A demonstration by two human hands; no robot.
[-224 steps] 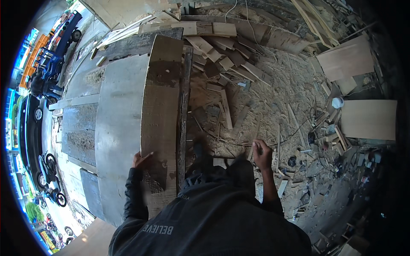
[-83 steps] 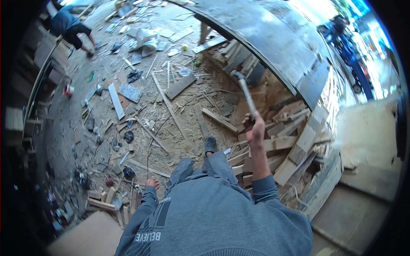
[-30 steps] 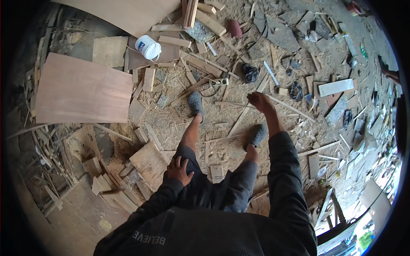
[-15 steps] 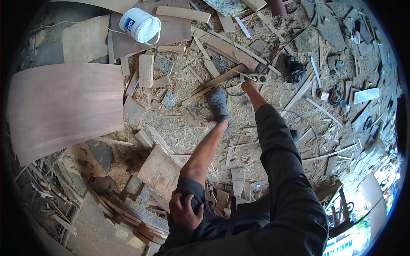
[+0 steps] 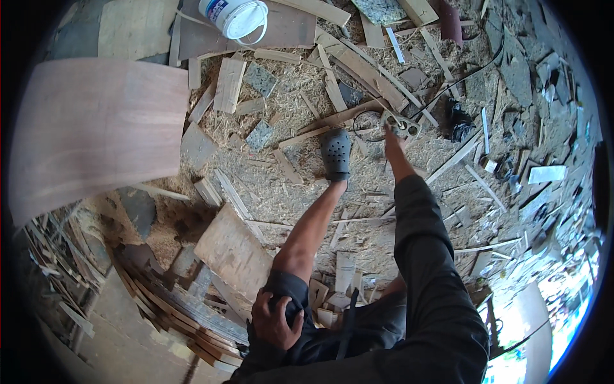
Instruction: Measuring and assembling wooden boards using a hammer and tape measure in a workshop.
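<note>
My right hand [image 5: 394, 136] reaches down to the floor, closed around the left end of a pale power strip [image 5: 412, 129] with round sockets. The fingers' far side is hidden, so I cannot tell whether a plug is under them. A loop of dark cable [image 5: 356, 127] lies against the strip's left side. My left hand [image 5: 276, 319] rests on my bent left knee, fingers spread over the dark cloth, holding nothing.
My grey clog [image 5: 336, 153] stands left of the strip. Wood offcuts [image 5: 361, 67] and shavings litter the floor. A large plywood sheet [image 5: 102, 128] lies at left, a white bucket [image 5: 240, 19] at the top. Stacked boards [image 5: 173, 313] are at lower left.
The power strip has turned in my right hand and is now tilted, its right end lower. My left hand stays on the knee. The whole view has shifted slightly.
</note>
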